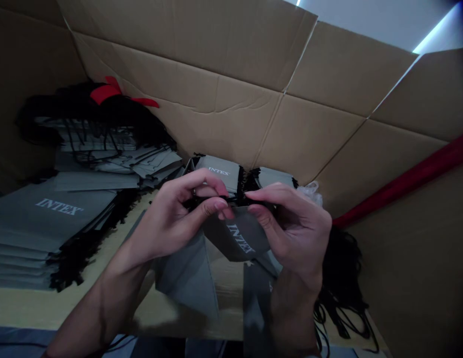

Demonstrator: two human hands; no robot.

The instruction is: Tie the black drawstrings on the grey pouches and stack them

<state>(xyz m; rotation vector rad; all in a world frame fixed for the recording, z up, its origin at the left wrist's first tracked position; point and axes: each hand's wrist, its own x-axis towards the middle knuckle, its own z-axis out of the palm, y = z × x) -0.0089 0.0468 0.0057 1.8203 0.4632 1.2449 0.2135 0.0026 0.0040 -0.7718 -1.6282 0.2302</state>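
Black cord [236, 201] | left hand [181, 211]: pinching | right hand [294, 221]: curled, facing

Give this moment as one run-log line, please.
left hand: pinching thin black cord; right hand: fingertips near cord; dark grey INTEX-printed flat sheet: between hands; stacked grey INTEX-printed sheets: left

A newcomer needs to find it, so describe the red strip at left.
Face the cardboard; at left, black cords top a grey stack. The red strip lies across those cords, its loose ends sticking out, bright red against black.
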